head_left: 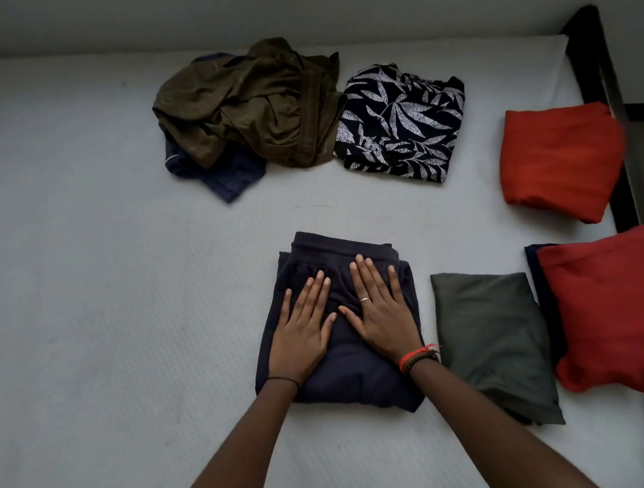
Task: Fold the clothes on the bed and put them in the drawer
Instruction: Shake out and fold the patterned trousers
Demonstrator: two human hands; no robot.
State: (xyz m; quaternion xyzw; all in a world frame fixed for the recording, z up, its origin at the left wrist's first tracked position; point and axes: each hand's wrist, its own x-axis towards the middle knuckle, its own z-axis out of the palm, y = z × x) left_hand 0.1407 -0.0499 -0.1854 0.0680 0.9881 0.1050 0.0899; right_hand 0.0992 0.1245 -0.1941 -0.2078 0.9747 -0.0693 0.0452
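A folded dark navy garment [343, 378] lies on the bed in front of me. My left hand [303, 328] and my right hand [381, 312] both rest flat on top of it, side by side, fingers straight and spread. A crumpled olive garment [251, 104] sits at the back over a rumpled navy piece [218, 174]. To its right lies a folded leaf-print garment [400, 126]. Along the right side lie a folded grey piece [496, 342] and two folded red pieces [560, 161] [615, 312].
The white mattress [108, 294] stretches wide and bare to the left. A dark bed frame [596, 61] runs down the right edge, close to the red pieces. A pale wall [261, 10] stands behind the bed. No drawer is in view.
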